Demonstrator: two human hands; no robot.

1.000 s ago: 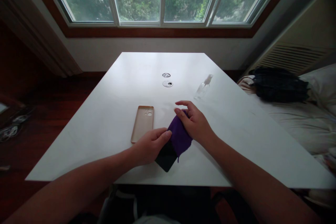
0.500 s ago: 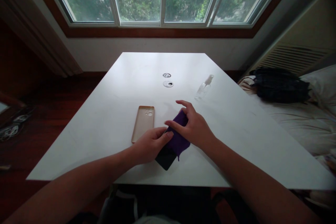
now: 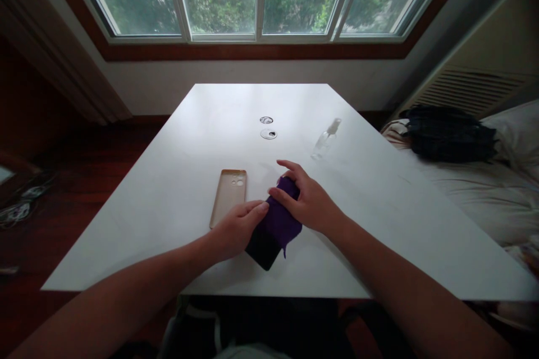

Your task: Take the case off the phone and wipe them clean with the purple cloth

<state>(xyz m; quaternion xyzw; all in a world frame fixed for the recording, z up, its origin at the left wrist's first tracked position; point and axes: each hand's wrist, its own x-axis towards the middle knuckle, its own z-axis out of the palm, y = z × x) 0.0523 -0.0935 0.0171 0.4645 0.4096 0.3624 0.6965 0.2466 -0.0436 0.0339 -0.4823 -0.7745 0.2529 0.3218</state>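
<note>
My left hand (image 3: pixel 238 229) grips a black phone (image 3: pixel 264 249) by its left edge, thumb on top, and holds it tilted above the near part of the table. A purple cloth (image 3: pixel 281 219) covers the phone's upper part, one corner hanging past the right side. My right hand (image 3: pixel 311 197) pinches the cloth against the phone's far end, with its index finger stretched out beyond it. Just left of the phone lies a beige phone case (image 3: pixel 229 196), open side up, its camera cutouts at the far end. The left hand's knuckles come close to the case.
A clear spray bottle (image 3: pixel 326 139) lies on its side on the white table (image 3: pixel 168 179), toward the right. Two round grommets (image 3: pixel 268 134) sit in the tabletop farther back. A dark bag (image 3: pixel 450 133) rests on a bed at the right.
My right hand has shifted slightly left along the phone with the cloth. My left thumb has slid a little up and left. The case and bottle stay put.
</note>
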